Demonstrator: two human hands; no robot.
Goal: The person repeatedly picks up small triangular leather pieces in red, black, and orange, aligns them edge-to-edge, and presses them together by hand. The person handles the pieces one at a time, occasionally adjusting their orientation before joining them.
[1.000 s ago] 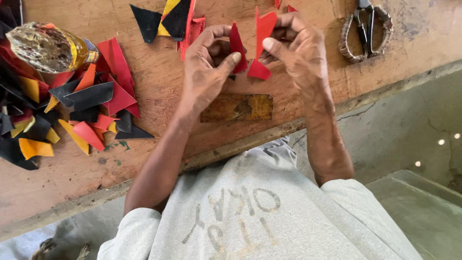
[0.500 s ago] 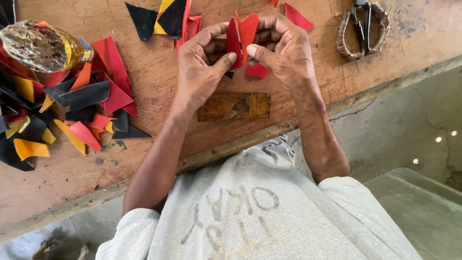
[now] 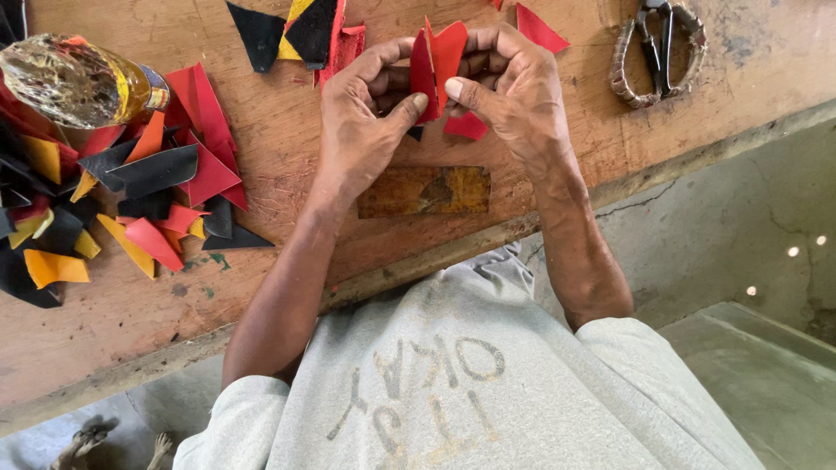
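Two bare hands meet over the far middle of the worn wooden workbench [image 3: 287, 130], pinching a pair of pointed red leather-like pieces [image 3: 438, 59] upright between them. The left hand [image 3: 361, 122] is closed narrow on the darker red piece, thumb tip pressed against its near face. The right hand [image 3: 514, 91] grips the brighter red piece just beside it, thumb laid across the front; the two pieces overlap and touch. Under the hands, another red scrap [image 3: 468, 127] lies flat on the bench. At the left sits a heap of red, black and yellow triangular offcuts [image 3: 113, 191], with a clear bottle of yellowish liquid [image 3: 74, 83] lying on top. At the far right rests a pair of metal pliers with ridged handles [image 3: 655, 50]. Near the bench edge lies a small brown rectangular block [image 3: 424, 191].
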